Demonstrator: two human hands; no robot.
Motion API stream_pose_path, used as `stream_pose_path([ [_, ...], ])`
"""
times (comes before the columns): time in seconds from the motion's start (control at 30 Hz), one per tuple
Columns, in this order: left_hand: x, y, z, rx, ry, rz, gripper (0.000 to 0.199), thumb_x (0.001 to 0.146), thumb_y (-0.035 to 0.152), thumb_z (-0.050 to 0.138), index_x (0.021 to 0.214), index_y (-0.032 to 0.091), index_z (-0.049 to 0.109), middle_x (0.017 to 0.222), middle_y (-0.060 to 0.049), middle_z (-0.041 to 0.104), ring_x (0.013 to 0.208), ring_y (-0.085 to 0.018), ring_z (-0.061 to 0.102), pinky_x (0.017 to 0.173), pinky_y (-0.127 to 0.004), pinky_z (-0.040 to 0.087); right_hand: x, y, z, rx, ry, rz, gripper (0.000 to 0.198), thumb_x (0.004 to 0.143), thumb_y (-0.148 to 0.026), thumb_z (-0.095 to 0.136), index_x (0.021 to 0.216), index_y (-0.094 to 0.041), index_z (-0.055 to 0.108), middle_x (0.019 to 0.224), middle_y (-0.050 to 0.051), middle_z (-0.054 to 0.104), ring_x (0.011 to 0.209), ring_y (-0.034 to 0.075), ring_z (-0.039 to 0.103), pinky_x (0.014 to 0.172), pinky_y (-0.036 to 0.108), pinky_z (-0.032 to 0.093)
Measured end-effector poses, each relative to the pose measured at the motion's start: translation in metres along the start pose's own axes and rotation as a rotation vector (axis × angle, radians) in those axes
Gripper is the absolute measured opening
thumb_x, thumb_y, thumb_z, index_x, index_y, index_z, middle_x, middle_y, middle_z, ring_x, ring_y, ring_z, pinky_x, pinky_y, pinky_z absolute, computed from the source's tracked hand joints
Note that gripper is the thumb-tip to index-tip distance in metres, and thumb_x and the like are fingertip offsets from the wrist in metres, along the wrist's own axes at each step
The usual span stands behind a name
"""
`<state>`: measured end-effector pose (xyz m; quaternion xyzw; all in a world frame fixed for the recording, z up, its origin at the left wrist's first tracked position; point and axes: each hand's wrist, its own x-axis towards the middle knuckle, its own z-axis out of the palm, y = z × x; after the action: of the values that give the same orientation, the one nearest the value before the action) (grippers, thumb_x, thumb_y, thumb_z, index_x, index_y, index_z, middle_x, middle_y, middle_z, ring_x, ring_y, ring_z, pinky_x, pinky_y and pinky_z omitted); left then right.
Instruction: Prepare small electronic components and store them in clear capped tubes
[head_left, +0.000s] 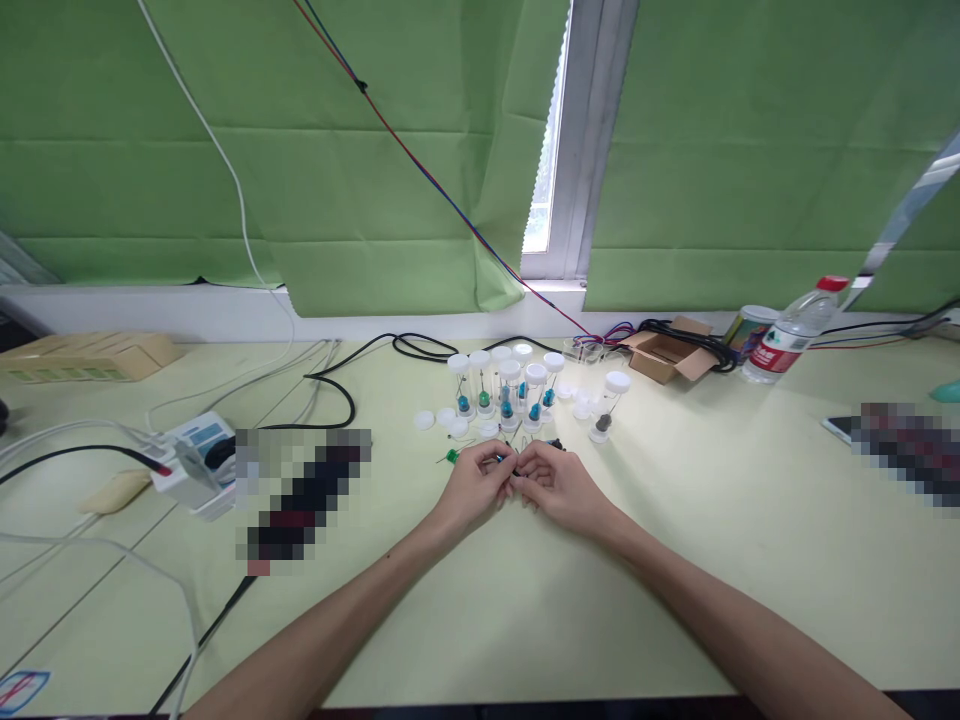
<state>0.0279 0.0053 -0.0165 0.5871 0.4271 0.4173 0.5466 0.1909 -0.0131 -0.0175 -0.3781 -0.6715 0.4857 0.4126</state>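
My left hand (476, 482) and my right hand (564, 485) meet over the table, fingertips pinched close together. Between them is a small dark and blue part with thin wire leads (514, 471), mostly covered by fingers. A green part with wire leads (452, 456) lies just left of my left hand. Beyond the hands stand several clear tubes with white caps, holding blue or green leaded parts, such as the tube with a green part (484, 385). Off to the right, one capped tube (603, 425) holds a dark part. Loose white caps (424, 420) lie around the tubes.
A white power strip (196, 462) with cables sits at the left, near a blurred dark object (304, 510). At the back right are an open cardboard box (670, 352), a can (750, 330) and a tilted water bottle (791, 338). A phone (838, 428) lies far right.
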Motion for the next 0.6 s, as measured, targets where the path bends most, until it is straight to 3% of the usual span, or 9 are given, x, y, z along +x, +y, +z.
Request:
stream_pose_path([
  [0.6, -0.0004, -0.0023, -0.0005, 0.005, -0.017, 0.014, 0.025, 0.081, 0.04, 0.064, 0.076, 0.016, 0.061, 0.056, 0.001, 0.055, 0.048, -0.01, 0.052, 0.046, -0.022, 0.039, -0.0001, 0.0032, -0.0005, -0.027, -0.016, -0.015, 0.014, 0.085, -0.03, 0.061, 0.093, -0.019, 0.058, 0.079, 0.004, 0.069, 0.068, 0.017, 0.065, 0.064, 0.032, 0.054],
])
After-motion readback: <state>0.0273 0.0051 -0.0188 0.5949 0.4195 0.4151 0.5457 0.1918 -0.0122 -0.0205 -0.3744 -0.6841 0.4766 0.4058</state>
